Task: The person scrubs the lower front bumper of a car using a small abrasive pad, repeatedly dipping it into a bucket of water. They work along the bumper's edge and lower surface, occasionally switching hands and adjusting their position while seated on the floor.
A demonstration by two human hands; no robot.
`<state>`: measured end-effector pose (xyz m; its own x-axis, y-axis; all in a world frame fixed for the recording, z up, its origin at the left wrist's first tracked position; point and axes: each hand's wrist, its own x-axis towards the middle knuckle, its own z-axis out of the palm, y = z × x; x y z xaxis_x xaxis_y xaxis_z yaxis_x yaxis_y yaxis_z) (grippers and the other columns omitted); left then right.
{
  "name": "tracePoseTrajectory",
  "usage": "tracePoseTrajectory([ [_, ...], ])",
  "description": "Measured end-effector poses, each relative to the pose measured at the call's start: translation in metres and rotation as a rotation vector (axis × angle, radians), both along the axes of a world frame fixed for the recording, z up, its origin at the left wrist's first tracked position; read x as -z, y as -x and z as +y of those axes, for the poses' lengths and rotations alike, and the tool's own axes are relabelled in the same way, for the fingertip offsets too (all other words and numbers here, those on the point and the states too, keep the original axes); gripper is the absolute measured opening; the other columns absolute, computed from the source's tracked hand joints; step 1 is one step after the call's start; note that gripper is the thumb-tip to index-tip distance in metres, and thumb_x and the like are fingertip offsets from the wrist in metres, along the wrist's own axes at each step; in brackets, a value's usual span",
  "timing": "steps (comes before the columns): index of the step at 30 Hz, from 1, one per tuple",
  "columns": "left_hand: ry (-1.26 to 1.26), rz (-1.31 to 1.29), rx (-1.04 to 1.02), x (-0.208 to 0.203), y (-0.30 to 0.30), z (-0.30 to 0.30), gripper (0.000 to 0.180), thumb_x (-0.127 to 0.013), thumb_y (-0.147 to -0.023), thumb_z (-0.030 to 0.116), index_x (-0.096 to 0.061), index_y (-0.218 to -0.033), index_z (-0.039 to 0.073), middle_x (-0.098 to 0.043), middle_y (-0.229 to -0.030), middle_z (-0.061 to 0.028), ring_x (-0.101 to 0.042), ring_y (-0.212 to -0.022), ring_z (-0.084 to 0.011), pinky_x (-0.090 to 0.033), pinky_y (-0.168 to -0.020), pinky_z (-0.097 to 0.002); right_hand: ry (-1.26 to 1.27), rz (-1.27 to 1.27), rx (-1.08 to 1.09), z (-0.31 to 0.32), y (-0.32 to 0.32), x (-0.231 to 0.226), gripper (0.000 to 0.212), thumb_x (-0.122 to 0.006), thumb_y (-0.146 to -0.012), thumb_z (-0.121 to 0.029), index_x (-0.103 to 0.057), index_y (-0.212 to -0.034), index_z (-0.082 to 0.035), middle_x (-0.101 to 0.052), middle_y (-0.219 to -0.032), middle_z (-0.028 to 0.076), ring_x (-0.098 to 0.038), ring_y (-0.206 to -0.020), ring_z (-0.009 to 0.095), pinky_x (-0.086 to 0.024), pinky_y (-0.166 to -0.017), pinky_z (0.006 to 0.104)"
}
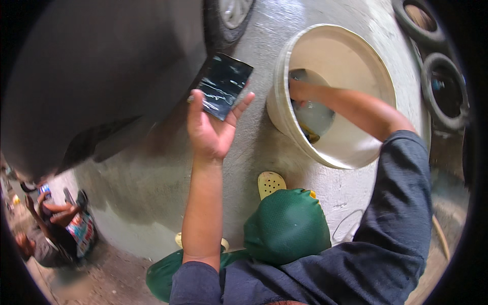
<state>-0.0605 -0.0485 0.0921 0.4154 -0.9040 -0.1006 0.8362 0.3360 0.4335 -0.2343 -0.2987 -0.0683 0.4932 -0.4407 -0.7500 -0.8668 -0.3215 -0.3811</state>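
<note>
My left hand (216, 127) is raised in the middle, palm up. It holds a flat, dark, glossy rectangular sheet (223, 86) that looks wet; the thumb lies along its left edge and fingers along its right. I cannot make out exactly what kind of sheet it is. On the right, my right arm reaches down into a large cream bucket (356, 137). Inside, murky water (320, 114) covers the bottom, and my right hand (299, 91) is at its left side, fingers hidden. Something dark and yellowish (309, 133) shows in the water below that hand.
A dark grey car body (112, 66) fills the upper left, with its wheel (231, 20) at the top. Tyres (445, 91) stand at the far right. Another person (56, 234) sits on the ground at lower left. A cream clog (271, 183) is on my foot.
</note>
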Motion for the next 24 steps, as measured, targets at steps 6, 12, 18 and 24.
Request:
tracePoseTrajectory([
  [6,-0.293,0.072,-0.076,0.017,0.001,0.041,0.048,-0.06,-0.107,0.036,-0.056,-0.137,-0.002,-0.066,-0.134,-0.0176,-0.065,-0.125,-0.0312,-0.055,-0.108,-0.0547,0.061,-0.155,0.06,0.031,0.023,0.07,0.038,-0.06,-0.103,-0.03,-0.067,-0.125,0.001,-0.072,-0.113,0.014,-0.072,-0.098,0.025,-0.059,-0.071,0.0409],
  [12,-0.327,0.026,-0.089,0.039,-0.01,0.069,0.04,-0.063,-0.107,0.032,-0.061,-0.131,0.001,-0.069,-0.129,-0.0132,-0.067,-0.121,-0.0262,-0.059,-0.107,-0.0494,0.105,-0.508,0.147,0.014,0.066,0.015,0.039,-0.059,-0.106,-0.025,-0.062,-0.135,0.0,-0.07,-0.118,0.012,-0.068,-0.106,0.024,-0.059,-0.084,0.0395],
  [18,-0.182,-0.026,0.005,0.045,-0.006,0.061,0.035,-0.064,-0.107,0.031,-0.06,-0.131,0.005,-0.066,-0.127,-0.0079,-0.063,-0.123,-0.0224,-0.058,-0.108,-0.046,0.436,-0.681,0.402,0.006,0.069,-0.091,0.037,-0.059,-0.106,-0.02,-0.064,-0.138,-0.002,-0.068,-0.131,0.016,-0.063,-0.12,0.024,-0.048,-0.106,0.0391],
  [24,-0.135,-0.017,-0.054,0.036,-0.006,0.078,0.05,-0.06,-0.108,0.037,-0.053,-0.138,-0.002,-0.056,-0.139,-0.0125,-0.058,-0.126,-0.0228,-0.058,-0.108,-0.043,0.532,-0.94,0.505,0.085,0.013,-0.275,0.046,-0.051,-0.111,-0.031,-0.052,-0.149,-0.006,-0.062,-0.129,0.014,-0.067,-0.112,0.02,-0.063,-0.078,0.0293],
])
